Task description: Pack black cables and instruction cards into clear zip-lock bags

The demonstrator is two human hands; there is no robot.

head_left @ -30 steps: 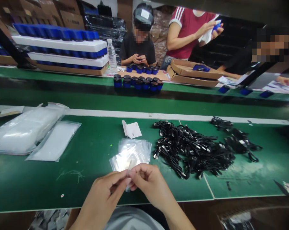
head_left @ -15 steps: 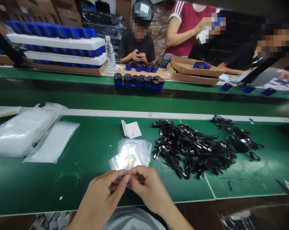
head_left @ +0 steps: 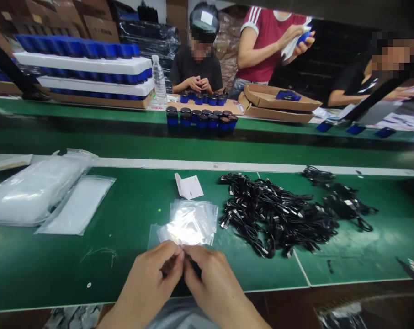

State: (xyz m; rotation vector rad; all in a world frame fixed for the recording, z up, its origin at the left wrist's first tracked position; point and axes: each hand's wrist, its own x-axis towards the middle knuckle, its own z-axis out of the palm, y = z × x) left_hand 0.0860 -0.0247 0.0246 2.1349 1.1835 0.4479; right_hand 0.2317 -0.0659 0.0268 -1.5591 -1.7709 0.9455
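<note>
A: Fingers [head_left: 167, 250] first: how do they stand?

B: Closed. The left hand [head_left: 141, 281] and right hand [head_left: 215, 278] meet at thumb and fingertip, pinching what I take to be the edge of a clear bag [head_left: 154, 236]. The tips hide most of that edge, so I judge it from the film showing just beyond the left ones.

A: How far along is it?

B: The pinch is made, and that's all I'd call done. I can't tell whether the bag's mouth is parted. The bag stack [head_left: 196, 221], just beyond the fingers, lies flat on the counter [head_left: 131, 192], so plenty looks left. The black cables [head_left: 278, 212], to the right of the fingers and farther off, lie heaped and loose.

A: And the bag's looks?

B: Thin, see-through, with green showing through it; it seems flat. The stack glares white under the light, its corners fanned unevenly.

A: Anything else near?

B: A folded leaflet [head_left: 191, 187] beyond the stack, and a white packet [head_left: 78, 203] well left of the fingers.
</note>
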